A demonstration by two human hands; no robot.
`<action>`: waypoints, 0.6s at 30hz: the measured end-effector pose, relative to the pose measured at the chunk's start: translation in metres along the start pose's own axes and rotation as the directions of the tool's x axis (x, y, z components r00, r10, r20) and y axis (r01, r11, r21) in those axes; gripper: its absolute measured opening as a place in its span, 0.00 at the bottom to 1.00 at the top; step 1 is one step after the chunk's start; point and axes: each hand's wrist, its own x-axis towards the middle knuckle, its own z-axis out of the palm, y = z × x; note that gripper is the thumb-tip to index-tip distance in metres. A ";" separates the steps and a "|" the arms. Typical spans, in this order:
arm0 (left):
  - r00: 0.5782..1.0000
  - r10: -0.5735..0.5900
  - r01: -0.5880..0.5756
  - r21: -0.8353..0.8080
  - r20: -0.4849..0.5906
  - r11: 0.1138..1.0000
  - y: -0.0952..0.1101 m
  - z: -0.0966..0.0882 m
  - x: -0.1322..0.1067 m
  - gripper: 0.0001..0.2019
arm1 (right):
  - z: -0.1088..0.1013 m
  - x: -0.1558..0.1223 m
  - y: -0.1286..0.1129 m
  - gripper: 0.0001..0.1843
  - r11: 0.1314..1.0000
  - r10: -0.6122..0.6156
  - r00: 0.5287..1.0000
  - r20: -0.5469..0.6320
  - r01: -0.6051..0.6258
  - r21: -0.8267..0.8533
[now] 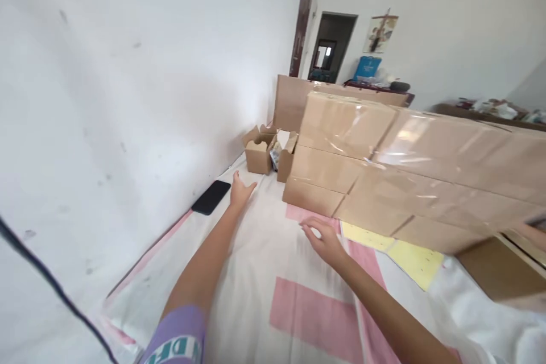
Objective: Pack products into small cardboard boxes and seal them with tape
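My left hand [242, 190] reaches forward over the white and pink cloth [251, 244], thumb and fingers spread with nothing in them. A black smartphone [211, 197] lies to its left, close to the wall. Just beyond the hand stands a small open cardboard box [257, 157]. Beside it is another open small box [285, 163] with a pale, printed item [277, 149] showing at its top. My right hand [323, 239] hovers above the cloth, fingers curled and tips close to the thumb. I see nothing between them.
Taped cardboard boxes [362, 159] form a wall on the right. Yellow sheets [409, 259] lie at its foot. Another person's hand [533, 234] shows at the right edge near an open carton [503, 267]. A dark cable [51, 281] crosses the lower left.
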 end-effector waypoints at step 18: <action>0.979 -0.061 -0.043 -0.485 -0.197 0.874 -0.039 0.098 0.154 0.27 | 0.177 0.319 0.105 0.39 0.894 0.437 0.805 -0.402 -0.439 0.091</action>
